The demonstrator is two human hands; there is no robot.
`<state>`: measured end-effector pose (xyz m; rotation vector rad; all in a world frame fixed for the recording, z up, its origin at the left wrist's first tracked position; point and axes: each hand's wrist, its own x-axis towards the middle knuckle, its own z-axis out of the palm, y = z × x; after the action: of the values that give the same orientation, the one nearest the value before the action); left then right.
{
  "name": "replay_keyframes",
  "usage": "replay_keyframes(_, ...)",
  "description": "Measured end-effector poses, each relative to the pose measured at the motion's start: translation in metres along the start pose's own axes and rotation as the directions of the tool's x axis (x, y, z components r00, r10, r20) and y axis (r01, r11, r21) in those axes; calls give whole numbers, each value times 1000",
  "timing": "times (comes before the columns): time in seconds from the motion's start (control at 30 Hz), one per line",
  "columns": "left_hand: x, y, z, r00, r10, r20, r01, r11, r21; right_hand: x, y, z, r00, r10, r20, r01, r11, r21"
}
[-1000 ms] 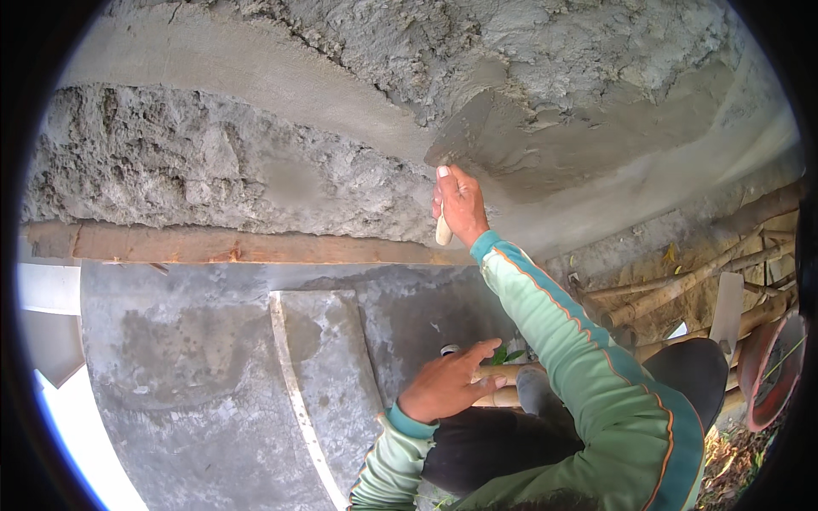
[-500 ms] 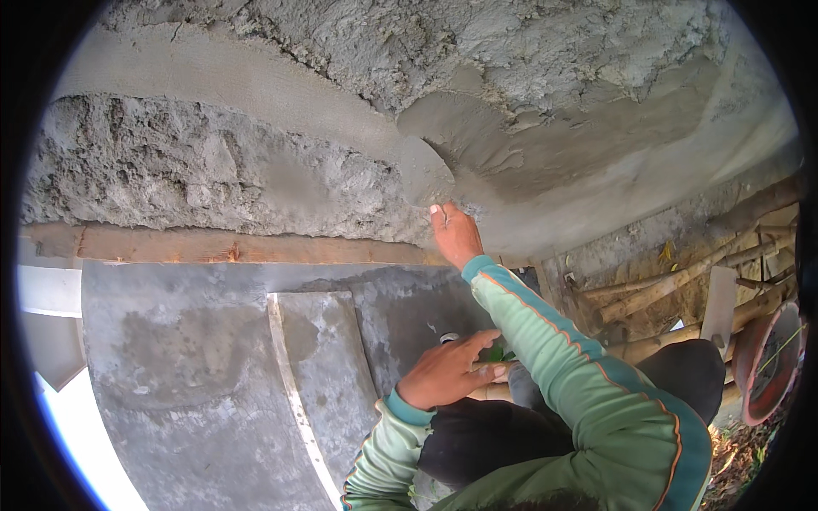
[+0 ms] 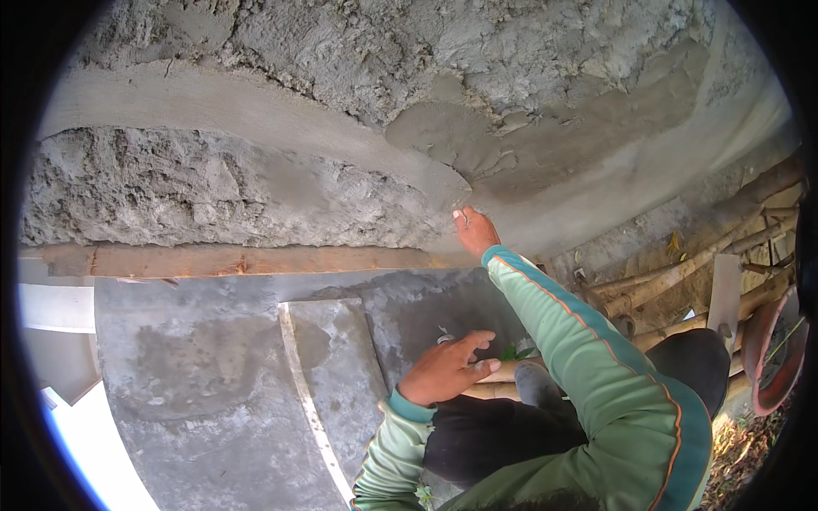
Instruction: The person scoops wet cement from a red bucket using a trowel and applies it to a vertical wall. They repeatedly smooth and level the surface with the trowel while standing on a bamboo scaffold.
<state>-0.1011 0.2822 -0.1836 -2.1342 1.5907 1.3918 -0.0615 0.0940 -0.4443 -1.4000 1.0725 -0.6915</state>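
Near the middle of the view, against the plastered surface, grips a trowel (image 3: pixel 441 180) in the right hand (image 3: pixel 477 232), with the fingers closed around the mostly hidden handle. Lays the blade flat or nearly so on the mortar, at the right end of a smooth, pale band (image 3: pixel 213 106); cannot tell its full outline, grey against grey. Has a darker, wetter-looking patch (image 3: pixel 554 140) just above and to the right of the blade, and rough, pitted mortar (image 3: pixel 162 183) to its left. Below the rough stretch, has a long wooden plank (image 3: pixel 230 261) along the lower edge. Holds the left hand (image 3: pixel 447 368) well apart from the right and lower down, empty, with the fingers loosely spread, over a dark trouser leg (image 3: pixel 503 439); cannot tell whether touching it. Has green leaves (image 3: pixel 515 353) and bamboo poles (image 3: pixel 494 391) near that hand, and a smooth grey wall (image 3: pixel 196 375) to its left. Wears green sleeves (image 3: pixel 588 349) with teal cuffs and orange piping. At the far right, has a flat pale board (image 3: pixel 726 294) near a reddish basin (image 3: pixel 751 349).
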Motion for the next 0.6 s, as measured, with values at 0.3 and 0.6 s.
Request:
replay_keyframes(0.3, 1, -10, 2, 997, -29, 68, 33, 998, -62, -20, -61, -7, 974, -130, -184, 103, 983, -151)
replay_keyframes(0.6, -5, -21, 4, 999, -12, 35, 13, 1000, -29, 35, 4, -32, 905, 92, -415, 42, 952, 304)
